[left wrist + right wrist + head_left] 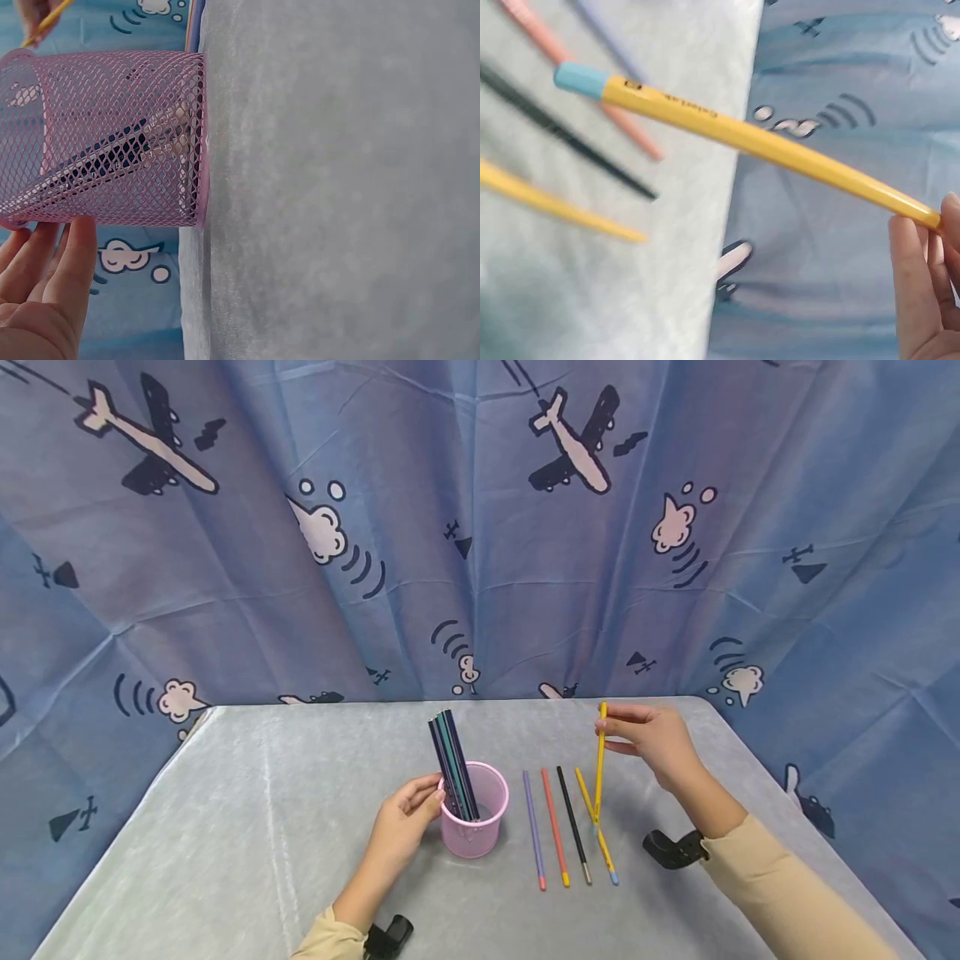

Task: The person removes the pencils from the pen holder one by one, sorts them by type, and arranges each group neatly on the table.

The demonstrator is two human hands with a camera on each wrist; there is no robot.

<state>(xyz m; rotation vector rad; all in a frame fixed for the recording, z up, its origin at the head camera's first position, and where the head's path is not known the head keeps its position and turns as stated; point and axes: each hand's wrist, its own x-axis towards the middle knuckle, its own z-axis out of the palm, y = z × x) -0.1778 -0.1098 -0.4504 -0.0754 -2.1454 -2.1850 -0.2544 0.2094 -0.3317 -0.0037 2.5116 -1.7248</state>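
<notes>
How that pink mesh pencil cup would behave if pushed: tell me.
The pink mesh pencil cup is probably light for its size, given its open mesh. If pushed up high, it might tip toward the left hand, the side where the bunched pencils inside lean. Pushed low, it would likely slide rather than roll, since it stands upright.

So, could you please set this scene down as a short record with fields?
Left hand: touches the side of the pink mesh cup
Right hand: pinches a raised yellow pencil, blue end down
Cup contents: leaning bundle of pencils, mostly dark
Lying on table: purple pencil, coral pencil, black pencil, second yellow pencil
Backdrop: printed blue cloth
</notes>
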